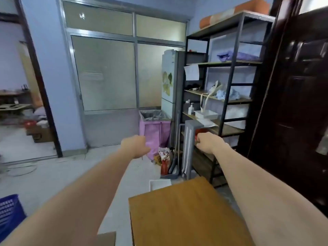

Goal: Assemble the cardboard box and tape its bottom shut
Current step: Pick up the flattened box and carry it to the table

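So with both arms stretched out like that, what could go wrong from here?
The right hand is close to the shelf rack, so it might knock the pump bottle or white tray. Bags and a dustpan clutter the floor ahead, a possible trip. The left hand holds nothing, and no box or tape is clearly visible.

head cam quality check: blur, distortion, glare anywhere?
Head view: wide-angle bending, the door frame and dark door lean at the edges; left hand and right hand look soft; small bright glare spot on the upper frosted pane; lighting flat and bluish, hardly any shadow on the wooden table.
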{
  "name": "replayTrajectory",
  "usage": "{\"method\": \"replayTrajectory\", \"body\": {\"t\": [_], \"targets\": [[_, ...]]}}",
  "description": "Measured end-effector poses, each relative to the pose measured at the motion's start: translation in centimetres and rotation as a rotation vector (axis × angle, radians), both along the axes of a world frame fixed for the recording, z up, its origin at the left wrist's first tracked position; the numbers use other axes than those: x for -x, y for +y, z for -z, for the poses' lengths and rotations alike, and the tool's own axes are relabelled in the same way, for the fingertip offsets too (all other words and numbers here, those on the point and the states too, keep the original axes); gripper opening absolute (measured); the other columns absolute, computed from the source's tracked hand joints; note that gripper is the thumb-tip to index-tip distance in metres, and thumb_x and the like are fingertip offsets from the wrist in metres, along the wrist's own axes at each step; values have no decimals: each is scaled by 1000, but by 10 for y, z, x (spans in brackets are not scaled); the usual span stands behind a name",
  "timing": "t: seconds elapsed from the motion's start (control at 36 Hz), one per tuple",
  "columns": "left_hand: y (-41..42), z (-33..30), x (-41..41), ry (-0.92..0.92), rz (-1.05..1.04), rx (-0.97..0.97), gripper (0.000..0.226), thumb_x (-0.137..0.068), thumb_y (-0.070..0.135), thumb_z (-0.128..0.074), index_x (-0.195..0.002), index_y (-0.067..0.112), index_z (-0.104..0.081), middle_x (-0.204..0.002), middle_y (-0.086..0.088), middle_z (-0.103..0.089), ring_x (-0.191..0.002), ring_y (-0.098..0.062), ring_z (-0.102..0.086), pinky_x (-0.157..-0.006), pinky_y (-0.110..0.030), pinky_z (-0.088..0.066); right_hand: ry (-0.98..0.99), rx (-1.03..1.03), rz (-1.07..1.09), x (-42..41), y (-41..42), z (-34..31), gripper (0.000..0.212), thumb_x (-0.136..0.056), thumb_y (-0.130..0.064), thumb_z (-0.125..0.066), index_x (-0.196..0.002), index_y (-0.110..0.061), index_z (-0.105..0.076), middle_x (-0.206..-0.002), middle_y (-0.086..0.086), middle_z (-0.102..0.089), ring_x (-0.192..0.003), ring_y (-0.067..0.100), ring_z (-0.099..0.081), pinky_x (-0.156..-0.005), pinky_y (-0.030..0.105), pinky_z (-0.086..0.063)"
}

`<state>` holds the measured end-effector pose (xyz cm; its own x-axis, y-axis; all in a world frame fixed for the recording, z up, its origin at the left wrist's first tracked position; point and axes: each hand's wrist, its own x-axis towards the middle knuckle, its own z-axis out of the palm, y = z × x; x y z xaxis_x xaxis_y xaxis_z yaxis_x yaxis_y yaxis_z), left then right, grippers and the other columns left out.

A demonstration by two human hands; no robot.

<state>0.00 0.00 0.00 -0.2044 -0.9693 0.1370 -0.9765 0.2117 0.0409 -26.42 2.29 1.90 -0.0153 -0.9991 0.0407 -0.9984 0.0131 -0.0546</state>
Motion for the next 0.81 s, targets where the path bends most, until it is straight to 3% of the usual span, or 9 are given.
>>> {"method": "replayTrajectory", "body": {"t": [0.11, 0.22, 0.36, 0.47, 0.58, 0.67, 0.81], "targets": [[-25, 5, -60, -16, -97, 10, 39, -91, 44, -44, -118, 17, -54, -121, -9, -58, -109, -30, -56, -80, -33, -41, 29, -5, -80, -63, -42, 3, 22, -91, -21, -46, -107, -9, -54, -120, 16, -58, -105, 32, -56, -84, 37, -46], [-60, 2, -126, 19, -159, -13, 35, -90, 41, -45, -110, 14, -54, -115, -10, -58, -102, -29, -56, -77, -32, -42, 85, 8, -132, -127, -83, 3, 5, -91, -19, -46, -91, -15, -47, -112, 13, -60, -86, 27, -52, -71, 32, -40], [-95, 5, -213, 68, -200, -37, 31, -90, 39, -45, -104, 13, -52, -108, -9, -58, -88, -28, -52, -76, -33, -43, 120, -18, -155, -213, -131, 1, 25, -93, -13, -44, -114, -8, -57, -121, 13, -59, -105, 31, -58, -77, 33, -43], [-126, 2, -275, 103, -219, -41, 34, -92, 41, -45, -108, 12, -52, -103, -7, -55, -85, -25, -48, -74, -32, -41, 99, -46, -226, -285, -167, 0, 14, -93, -15, -43, -90, -12, -56, -108, 11, -59, -95, 27, -56, -76, 32, -41], [-157, 7, -313, 141, -211, -34, 33, -91, 42, -46, -104, 13, -52, -97, -5, -52, -85, -26, -49, -74, -32, -41, 105, -44, -259, -337, -197, 1, 28, -92, -15, -42, -113, -4, -58, -118, 14, -60, -95, 28, -56, -74, 31, -40], [-181, 21, -330, 102, -186, -58, 31, -91, 43, -45, -100, 14, -50, -96, -5, -52, -84, -25, -47, -73, -32, -40, 143, -72, -271, -364, -218, 4, 25, -91, -13, -43, -108, -4, -58, -114, 15, -61, -84, 25, -50, -71, 33, -40], [-237, 39, -357, 120, -189, -66, 28, -90, 40, -45, -95, 13, -50, -89, -5, -53, -80, -26, -50, -66, -30, -38, 153, -66, -269, -389, -272, 11, 13, -89, -12, -42, -87, -8, -54, -106, 16, -59, -90, 29, -56, -77, 36, -46]]}}
